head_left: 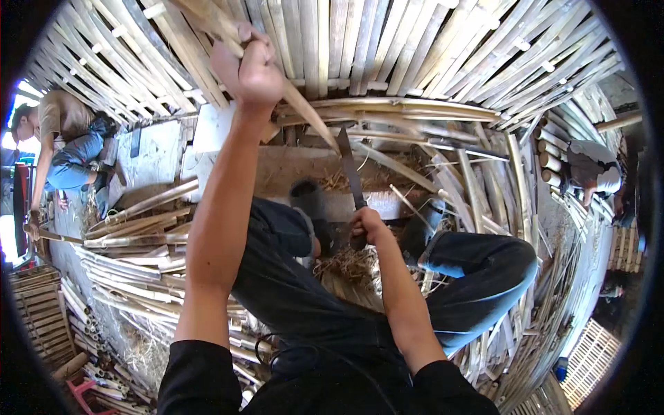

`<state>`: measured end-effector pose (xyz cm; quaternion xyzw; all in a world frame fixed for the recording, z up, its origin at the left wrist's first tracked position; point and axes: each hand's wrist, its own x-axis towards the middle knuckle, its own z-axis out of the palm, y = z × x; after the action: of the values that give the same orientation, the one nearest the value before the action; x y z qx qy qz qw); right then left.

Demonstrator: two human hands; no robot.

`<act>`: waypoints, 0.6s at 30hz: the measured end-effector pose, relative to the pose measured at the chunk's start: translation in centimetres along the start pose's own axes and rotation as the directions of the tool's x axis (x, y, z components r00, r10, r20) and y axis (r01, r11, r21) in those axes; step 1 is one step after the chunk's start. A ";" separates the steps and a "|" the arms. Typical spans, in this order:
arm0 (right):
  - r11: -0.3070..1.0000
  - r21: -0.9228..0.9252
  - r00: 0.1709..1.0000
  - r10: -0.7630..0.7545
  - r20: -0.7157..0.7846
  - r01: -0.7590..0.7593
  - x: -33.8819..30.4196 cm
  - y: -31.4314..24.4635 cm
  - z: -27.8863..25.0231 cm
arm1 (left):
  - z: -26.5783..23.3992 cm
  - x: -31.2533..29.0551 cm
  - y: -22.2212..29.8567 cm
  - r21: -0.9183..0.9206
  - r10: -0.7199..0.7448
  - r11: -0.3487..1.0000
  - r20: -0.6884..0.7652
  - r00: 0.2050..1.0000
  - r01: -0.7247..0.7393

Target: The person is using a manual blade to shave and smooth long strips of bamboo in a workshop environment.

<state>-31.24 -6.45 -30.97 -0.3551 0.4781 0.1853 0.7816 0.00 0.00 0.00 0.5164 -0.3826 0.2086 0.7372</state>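
Note:
My left hand (252,75), raised and stretched far forward, is closed round a long bamboo strip (309,114). The strip slants from the upper left down to the right, and its lower end meets the knife blade near the middle of the view. In my right hand (366,225), the fingers wrap round the dark handle of a long knife (351,169). Its dark blade points up and away from me, beside the strip's end. Whether blade and strip touch I cannot tell. Between my feet lies a heap of shavings (349,266).
A slatted bamboo wall (332,41) rises ahead. Split bamboo strips (145,266) are piled at my left, more (477,180) at my right. One person (76,138) crouches at the far left holding a bamboo piece. Another person (595,166) bends at the far right.

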 end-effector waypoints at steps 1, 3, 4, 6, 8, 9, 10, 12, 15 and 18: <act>0.924 0.360 0.978 0.054 0.204 -0.126 -1.3 -2.4 -1.3 | 0.5 0.3 0.0 -0.048 -0.101 0.994 -0.020 0.995 0.100; 0.999 0.032 0.993 -0.040 -0.109 0.043 -4.6 -6.3 1.2 | -1.0 0.1 0.3 -0.164 -0.260 0.951 0.041 0.965 0.263; 0.855 -0.483 0.935 -0.308 -0.175 0.192 -7.6 -9.4 2.5 | -1.0 -0.1 0.7 -0.141 -0.249 0.959 0.003 0.968 0.247; 0.313 -0.845 0.650 -0.758 0.052 0.433 -11.8 -14.2 2.2 | -0.4 -0.3 1.4 -0.129 -0.259 0.959 -0.021 0.966 0.254; 0.078 -0.813 0.294 -0.948 0.118 0.577 -19.8 -19.4 6.0 | -0.5 -0.1 0.6 0.199 0.126 0.968 0.134 0.983 -0.151; 0.180 -0.727 0.206 -0.977 -0.055 0.662 -22.4 -21.3 8.1 | -0.1 -0.2 0.5 0.199 0.109 0.971 0.136 0.985 -0.135; 0.443 -0.366 0.381 -0.895 -0.232 0.818 -25.7 -23.0 11.1 | -0.3 -0.2 0.6 0.123 0.053 0.990 0.104 0.993 -0.065; 0.175 -0.153 0.158 -0.981 -0.115 0.973 -27.5 -24.0 13.3 | -0.3 0.3 0.1 -0.049 -0.013 0.999 0.061 0.998 0.016; -0.213 -0.164 -0.236 -0.962 -0.136 0.963 -21.5 -21.0 15.1 | -2.0 0.9 -0.8 -0.009 0.107 0.994 0.150 0.983 -0.107; 0.243 -0.401 0.167 -0.962 -0.214 0.883 -3.5 -6.4 10.9 | -2.6 0.8 -0.3 -0.054 0.047 0.998 0.126 0.991 -0.041</act>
<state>-22.16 -2.63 -22.33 -0.6717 0.2976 -0.3675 0.5703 1.65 2.16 0.00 0.5011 -0.4451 0.1817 0.7196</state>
